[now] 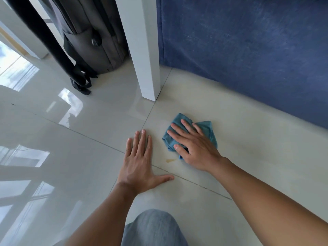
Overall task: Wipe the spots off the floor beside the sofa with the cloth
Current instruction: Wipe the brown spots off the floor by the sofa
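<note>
A crumpled blue cloth (205,129) lies on the pale glossy tiled floor (248,139) beside the dark blue sofa (248,50). My right hand (193,144) lies flat on top of the cloth, fingers spread, pressing it against the tile. A small yellowish spot (170,160) shows on the floor just left of my right wrist, touching the cloth's near edge. My left hand (140,162) rests palm down on the bare tile to the left of the cloth, fingers apart, holding nothing.
A white post (143,50) stands on the floor just beyond the cloth, against the sofa's left end. Behind it is a grey bag (92,36) with black straps (79,80). My knee in blue trousers (154,228) is at the bottom.
</note>
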A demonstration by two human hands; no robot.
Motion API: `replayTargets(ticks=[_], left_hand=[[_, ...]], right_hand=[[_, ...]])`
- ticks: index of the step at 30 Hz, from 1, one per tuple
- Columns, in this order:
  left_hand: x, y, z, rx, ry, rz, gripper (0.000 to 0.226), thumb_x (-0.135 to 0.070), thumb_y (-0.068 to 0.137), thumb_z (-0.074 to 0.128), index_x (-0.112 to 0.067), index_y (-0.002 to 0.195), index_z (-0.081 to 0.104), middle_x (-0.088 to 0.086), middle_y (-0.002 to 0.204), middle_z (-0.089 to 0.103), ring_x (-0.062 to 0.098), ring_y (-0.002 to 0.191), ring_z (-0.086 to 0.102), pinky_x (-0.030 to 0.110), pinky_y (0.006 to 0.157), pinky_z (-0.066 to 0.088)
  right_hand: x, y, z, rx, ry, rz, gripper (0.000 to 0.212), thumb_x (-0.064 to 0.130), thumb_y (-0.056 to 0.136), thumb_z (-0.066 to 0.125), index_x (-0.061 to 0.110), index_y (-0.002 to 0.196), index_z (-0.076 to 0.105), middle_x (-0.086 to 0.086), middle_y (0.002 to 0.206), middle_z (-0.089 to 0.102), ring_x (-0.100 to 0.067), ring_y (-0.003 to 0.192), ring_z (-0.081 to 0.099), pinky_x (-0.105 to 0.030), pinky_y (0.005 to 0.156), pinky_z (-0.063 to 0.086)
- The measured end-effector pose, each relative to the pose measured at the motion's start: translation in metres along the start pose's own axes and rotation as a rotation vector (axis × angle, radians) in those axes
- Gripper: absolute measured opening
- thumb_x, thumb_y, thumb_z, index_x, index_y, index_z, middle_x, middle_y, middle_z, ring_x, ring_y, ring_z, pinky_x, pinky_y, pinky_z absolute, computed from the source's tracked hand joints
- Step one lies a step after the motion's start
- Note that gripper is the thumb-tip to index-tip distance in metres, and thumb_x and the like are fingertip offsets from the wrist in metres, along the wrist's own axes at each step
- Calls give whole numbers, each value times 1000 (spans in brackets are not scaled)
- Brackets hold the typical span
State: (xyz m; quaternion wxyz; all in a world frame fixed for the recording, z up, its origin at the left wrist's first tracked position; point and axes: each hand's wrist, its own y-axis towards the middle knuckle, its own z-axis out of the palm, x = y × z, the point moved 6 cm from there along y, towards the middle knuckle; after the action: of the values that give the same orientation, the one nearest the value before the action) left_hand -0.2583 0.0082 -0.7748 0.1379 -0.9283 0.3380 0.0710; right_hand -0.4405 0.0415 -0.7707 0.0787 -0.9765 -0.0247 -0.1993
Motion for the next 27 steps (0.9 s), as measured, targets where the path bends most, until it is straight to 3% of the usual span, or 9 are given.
replayTargets(ticks=[4,9,14,19,24,27], left_hand=[[0,-1,0,2,4,-5,143,-103,62,36,-2,158,10,16,167,-6,31,154,-14,53,125,1],[0,-1,0,-3,10,1,143,-103,61,37,-2,158,11,16,167,-6,31,154,-13,52,124,-1],[-1,-1,0,7,18,2,142,-103,62,35,-2,158,10,16,166,-7,31,154,-13,51,124,-1],[0,1,-2,-3,6,4,142,-104,62,34,-3,159,8,15,166,-9,29,154,-17,51,125,-3],[0,-2,0,-4,1,-9,141,-103,62,35,-1,158,13,17,167,-4,29,155,-13,51,125,0],[-1,0,-2,-8,-1,7,140,-103,63,35,-2,159,12,17,167,-4,30,155,-13,50,124,-3]], right_hand=[[1,-10,3,73,46,-121,52,38,102,36,34,154,31,16,164,15,-7,153,-3,-33,123,-4],[8,8,0,7,115,-53,53,39,99,30,30,150,39,12,162,23,-9,153,3,-38,124,0],[15,-10,6,164,148,-292,44,27,101,44,31,145,48,16,160,29,-5,153,5,-34,124,-2],[-8,-1,-5,14,197,-107,45,26,100,44,30,144,50,16,158,33,-5,152,8,-42,124,7],[2,-28,2,103,114,-243,46,26,99,44,33,145,49,16,158,33,-6,152,8,-36,125,1],[-37,-39,-13,-39,119,-64,47,28,98,44,34,145,49,16,157,35,-5,152,10,-41,125,7]])
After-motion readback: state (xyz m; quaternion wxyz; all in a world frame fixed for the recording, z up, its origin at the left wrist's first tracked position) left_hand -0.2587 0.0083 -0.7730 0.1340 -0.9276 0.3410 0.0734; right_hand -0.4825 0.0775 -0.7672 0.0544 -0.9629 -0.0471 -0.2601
